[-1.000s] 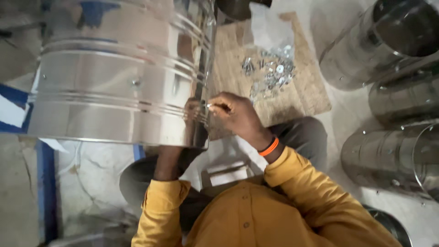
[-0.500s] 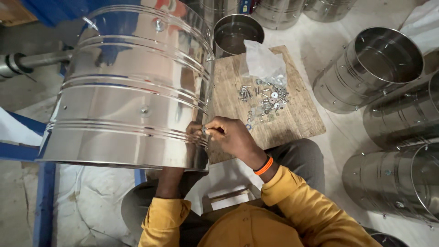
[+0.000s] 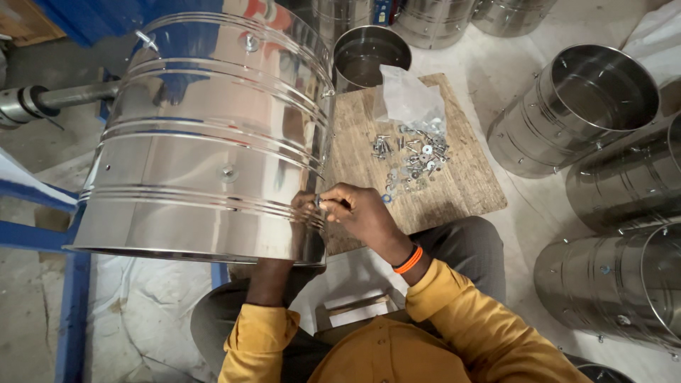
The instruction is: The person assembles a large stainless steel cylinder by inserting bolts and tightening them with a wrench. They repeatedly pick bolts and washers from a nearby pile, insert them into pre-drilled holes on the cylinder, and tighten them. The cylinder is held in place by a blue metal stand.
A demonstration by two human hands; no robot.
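— Where the yellow sleeves end, what are the hands doing?

— Nearest the camera sits the person, cross-legged in a yellow shirt, with a small cardboard box [image 3: 355, 310] in the lap. Right hand [image 3: 358, 213], orange band [image 3: 409, 259] on its wrist, is pinched shut on a small metal fastener [image 3: 320, 202] at the near rim of the big steel drum [image 3: 213, 142]. Its fingertips [image 3: 328, 204] press against the drum's wall.

— And the other one?

— Left hand goes up inside the drum from below; only the forearm [image 3: 269, 280] shows, so I cannot tell whether it is open or gripping anything.

— So the drum lies where, against the hands?

— Right above the lap, on its side, its open end towards the person's left. The right hand touches its outer wall at the lower right edge, the left arm is swallowed by it.

— How does it look?

— Polished, mirror-bright, with raised ribs running round it in bands, and a few small bolts dotted on its skin. It rests over a blue frame [image 3: 71, 298].

— Beyond the hand?

— A wooden board [image 3: 468, 191] on the floor, with a scatter of screws and washers [image 3: 411, 156] and a clear plastic bag [image 3: 408, 96] just behind them. Farther on stands an upright steel pot [image 3: 369, 53], and off to the right several more drums [image 3: 574, 106] lie tilted, well apart from the hands
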